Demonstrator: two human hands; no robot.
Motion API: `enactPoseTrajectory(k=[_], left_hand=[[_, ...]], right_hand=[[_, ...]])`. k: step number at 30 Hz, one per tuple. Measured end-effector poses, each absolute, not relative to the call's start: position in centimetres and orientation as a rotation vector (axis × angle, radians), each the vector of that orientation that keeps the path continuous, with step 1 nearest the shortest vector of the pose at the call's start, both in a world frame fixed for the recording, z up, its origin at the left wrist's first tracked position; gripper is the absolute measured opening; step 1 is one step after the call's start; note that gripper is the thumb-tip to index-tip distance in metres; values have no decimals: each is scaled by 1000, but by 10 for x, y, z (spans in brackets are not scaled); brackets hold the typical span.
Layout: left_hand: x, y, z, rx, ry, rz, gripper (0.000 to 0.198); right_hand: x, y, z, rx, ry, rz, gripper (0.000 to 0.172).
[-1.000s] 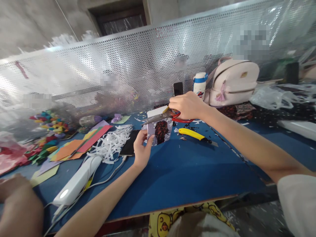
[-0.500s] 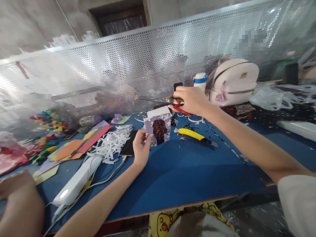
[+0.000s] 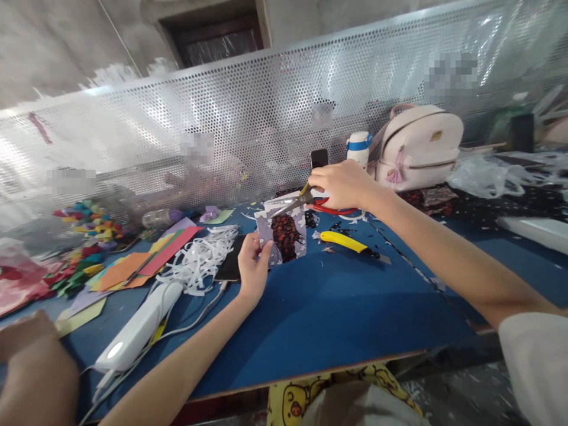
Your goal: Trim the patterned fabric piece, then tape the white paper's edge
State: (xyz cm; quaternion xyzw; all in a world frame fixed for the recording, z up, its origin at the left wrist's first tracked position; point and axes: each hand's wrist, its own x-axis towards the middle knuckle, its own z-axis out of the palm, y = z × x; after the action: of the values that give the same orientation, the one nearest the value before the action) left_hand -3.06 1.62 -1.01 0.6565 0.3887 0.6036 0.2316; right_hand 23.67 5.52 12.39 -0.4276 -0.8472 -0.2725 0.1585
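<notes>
Between the thumb and fingers of my left hand point(image 3: 254, 263) is a small purple-grey patterned card point(image 3: 286, 236) with a dark red-and-black floral shape in its middle, held upright above the table. My right hand point(image 3: 341, 183) grips a pair of scissors point(image 3: 295, 204) with red and yellow on the handles. Their blades point left and lie across the card's upper edge; whether they touch it I cannot tell. A yellow utility knife point(image 3: 346, 241) lies on the table just right of the card, among small dark and white scraps.
Left on the blue table point(image 3: 310, 319) are white paper strips point(image 3: 199, 260), coloured paper sheets point(image 3: 128, 266), a phone point(image 3: 228, 266) and a white power strip point(image 3: 137, 328) with cables. Behind stand a white bottle point(image 3: 357, 151), a pale backpack point(image 3: 421, 148) and a perforated metal panel point(image 3: 248, 106). Another person's arm point(image 3: 35, 367) rests at left.
The scissors have swung down, so their blades now lie over the card's top instead of above it. The card is tilted slightly, and my left hand has barely moved.
</notes>
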Motion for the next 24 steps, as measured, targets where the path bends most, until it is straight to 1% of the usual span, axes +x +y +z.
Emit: enactPoseTrajectory(k=[4,10,24], left_hand=[[-31,16,-11,1785,1085,1640,27],[-32,18,-12,1745,1071,1640,28],[-28,16,-10,1660,1005,1619,37]], right_hand=[[238,58,122,-1255,-2452,-787,37],[240,61,121,-1237,-2461,-794,44],[243,68,115,-1168,-2482,-763,52]])
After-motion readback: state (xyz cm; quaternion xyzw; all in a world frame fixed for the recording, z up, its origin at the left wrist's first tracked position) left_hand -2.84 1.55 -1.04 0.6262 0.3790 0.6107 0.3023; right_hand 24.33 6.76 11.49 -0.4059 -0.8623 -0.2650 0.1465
